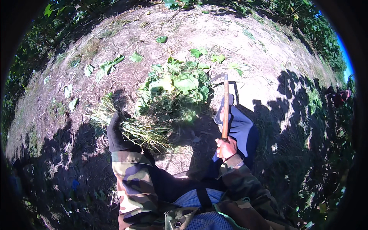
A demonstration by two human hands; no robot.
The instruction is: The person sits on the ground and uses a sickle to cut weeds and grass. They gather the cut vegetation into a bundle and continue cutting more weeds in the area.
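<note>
My left hand point(118, 129), in a black knit glove, is closed around a bundle of cut grass point(146, 132) with pale stems, its fingers partly hidden by the stalks. Bare, my right hand point(226, 148) grips the lower end of a long wooden handle; this hand tool point(226, 109) points away from me, and its thin curved metal blade point(217, 77) bends left at the far end. Between and beyond the hands lies a heap of green leaves and weeds point(184, 86), close to the blade tip.
Dry, straw-strewn soil point(230, 34) stretches ahead, dotted with loose leaves point(107, 67). My shoe point(222, 110) stands beneath the tool handle. Leafy plants point(40, 43) line the left and far edges, with more greenery point(322, 37) at the right. Shadows cover the ground on both sides.
</note>
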